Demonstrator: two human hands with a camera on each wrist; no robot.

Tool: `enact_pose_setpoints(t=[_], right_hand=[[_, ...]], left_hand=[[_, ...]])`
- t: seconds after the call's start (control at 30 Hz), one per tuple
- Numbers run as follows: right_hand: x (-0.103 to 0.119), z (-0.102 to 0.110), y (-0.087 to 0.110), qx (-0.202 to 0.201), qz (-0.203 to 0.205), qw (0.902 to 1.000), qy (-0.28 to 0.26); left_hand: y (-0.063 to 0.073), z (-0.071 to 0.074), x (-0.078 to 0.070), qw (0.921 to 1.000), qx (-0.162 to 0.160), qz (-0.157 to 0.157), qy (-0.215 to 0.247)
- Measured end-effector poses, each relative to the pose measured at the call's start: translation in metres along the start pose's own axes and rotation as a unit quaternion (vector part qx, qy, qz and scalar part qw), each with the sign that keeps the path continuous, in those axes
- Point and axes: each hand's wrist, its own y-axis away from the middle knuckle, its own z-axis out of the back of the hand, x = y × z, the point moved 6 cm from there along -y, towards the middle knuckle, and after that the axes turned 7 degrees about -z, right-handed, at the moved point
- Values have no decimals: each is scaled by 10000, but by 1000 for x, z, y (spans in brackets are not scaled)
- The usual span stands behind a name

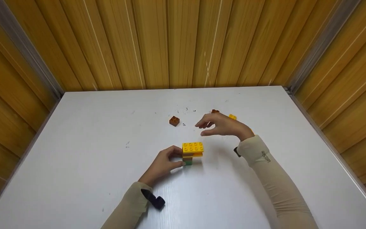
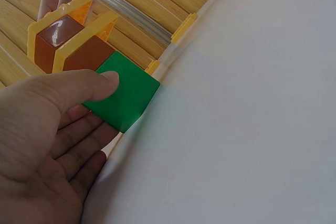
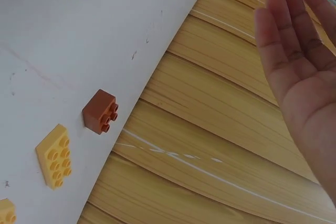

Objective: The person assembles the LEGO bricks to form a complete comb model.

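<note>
- Toy-brick stack (image 1: 192,152) stands upright on the white table (image 1: 75,143), green brick (image 2: 131,90) lowest, yellow plate (image 1: 193,147) on top.
- My left hand (image 1: 163,163) pinches it, thumb on the green brick.
- My right hand (image 1: 223,125) hovers just beyond it, thumb and fingertips apart.

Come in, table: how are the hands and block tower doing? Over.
Left hand pinching block tower at its green base. Right hand empty, held apart from it. Tower upright, yellow plate on top. Nothing visibly in its way; loose brown brick sits apart.
</note>
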Motion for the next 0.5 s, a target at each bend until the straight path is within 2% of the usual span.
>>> enact_pose_setpoints(t=[0.2, 0.5], right_hand=[[-18, 9, -2, -445, -257, 9985, -202], [-46, 21, -6, -1154, -628, 9909, -288]], left_hand=[[0, -1, 0, 9998, 1, -183, 77], [1, -1, 0, 9999, -30, -157, 6]])
